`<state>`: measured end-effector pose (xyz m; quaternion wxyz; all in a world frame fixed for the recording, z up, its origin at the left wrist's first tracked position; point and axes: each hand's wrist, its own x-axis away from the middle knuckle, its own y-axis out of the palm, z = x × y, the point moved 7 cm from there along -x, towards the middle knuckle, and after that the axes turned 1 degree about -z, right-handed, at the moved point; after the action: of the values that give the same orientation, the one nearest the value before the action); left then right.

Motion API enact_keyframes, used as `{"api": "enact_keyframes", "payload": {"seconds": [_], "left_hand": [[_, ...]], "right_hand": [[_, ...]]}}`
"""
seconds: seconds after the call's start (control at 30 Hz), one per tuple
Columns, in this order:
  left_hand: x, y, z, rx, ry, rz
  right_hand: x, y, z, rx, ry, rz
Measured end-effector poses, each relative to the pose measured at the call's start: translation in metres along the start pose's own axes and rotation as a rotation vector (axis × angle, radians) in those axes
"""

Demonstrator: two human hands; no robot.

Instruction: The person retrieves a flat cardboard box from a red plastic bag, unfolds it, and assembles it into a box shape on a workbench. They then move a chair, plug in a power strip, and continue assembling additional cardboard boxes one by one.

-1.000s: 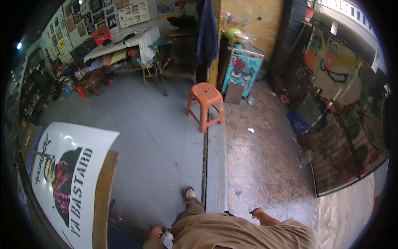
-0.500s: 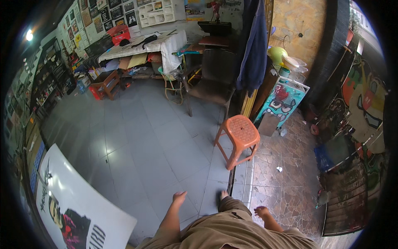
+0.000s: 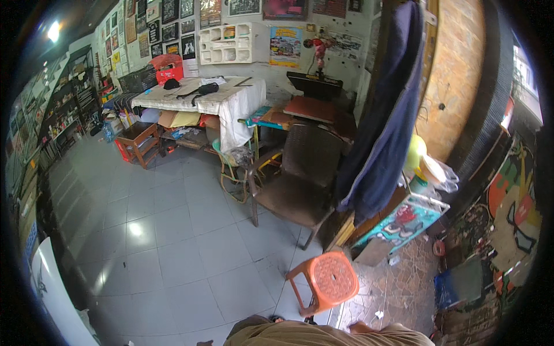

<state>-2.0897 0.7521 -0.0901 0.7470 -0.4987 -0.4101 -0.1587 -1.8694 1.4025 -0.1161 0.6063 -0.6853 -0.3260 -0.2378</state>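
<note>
1. One orange plastic stool (image 3: pixel 334 277) stands upright in the lower middle of the frame, slightly right of centre; it is the thing nearest the right hand (image 3: pixel 362 327).
2. The right hand shows at the lower edge, below the stool's seat and apart from it in the view. Brown clothing (image 3: pixel 323 335) partly hides it, so I cannot tell whether its fingers are spread or pressed together.
3. A small sliver at the lower edge, left of the clothing, is too little to identify as the left hand; its grip cannot be told.
4. Behind the stool, right of centre, sits a dark brown armchair (image 3: pixel 303 181); a navy garment (image 3: pixel 384 127) hangs to its right.
5. A table draped in white cloth (image 3: pixel 238 124) spans the upper left-centre, with a low wooden stand (image 3: pixel 137 144) to its left.
6. A turquoise painted panel (image 3: pixel 404 225) leans into the right side.
7. Grey floor tiles (image 3: pixel 167 265) cover the lower left, where a curved white sheet (image 3: pixel 60 294) meets the frame's edge.
</note>
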Motion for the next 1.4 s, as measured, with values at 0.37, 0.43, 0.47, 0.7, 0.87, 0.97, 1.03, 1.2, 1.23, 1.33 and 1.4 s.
{"api": "enact_keyframes", "payload": {"seconds": [0.37,0.43,0.47,0.7,0.87,0.97,1.03,1.2,1.23,1.33,1.4], "left_hand": [[-0.110,-0.055,0.024,0.442,-0.310,-0.011],[-0.147,-0.063,0.020,0.369,-0.289,-0.012],[-0.169,-0.079,0.027,0.231,-0.194,0.015],[-0.279,-0.306,0.220,0.189,0.184,0.157],[-0.340,-0.438,0.280,1.023,0.126,0.278],[-0.379,-0.460,0.247,0.645,0.006,0.208],[-0.394,-0.461,0.229,-0.134,0.074,0.036],[-0.399,-0.452,0.155,0.691,-0.392,0.009],[-0.400,-0.453,0.152,0.841,-0.442,0.043],[-0.408,-0.460,0.148,1.067,-0.515,0.089],[-0.420,-0.465,0.143,1.145,-0.555,0.086]], "right_hand": [[-0.307,-0.432,0.009,-1.019,0.289,0.439],[-0.327,-0.444,-0.010,-1.018,0.397,0.182],[-0.335,-0.444,-0.018,-1.005,0.419,0.052],[-0.371,-0.467,0.027,-0.852,0.617,-0.092],[-0.423,-0.585,0.042,-0.961,0.689,0.427],[-0.452,-0.734,0.016,-0.784,0.515,1.079],[-0.474,-0.843,-0.022,-0.648,0.316,1.314],[-0.560,-1.075,-0.148,-0.682,-0.253,1.521],[-0.576,-1.112,-0.177,-0.616,-0.313,1.525],[-0.630,-1.185,-0.269,-0.697,-0.561,1.380],[-0.661,-1.217,-0.318,-0.763,-0.679,1.257]]}}
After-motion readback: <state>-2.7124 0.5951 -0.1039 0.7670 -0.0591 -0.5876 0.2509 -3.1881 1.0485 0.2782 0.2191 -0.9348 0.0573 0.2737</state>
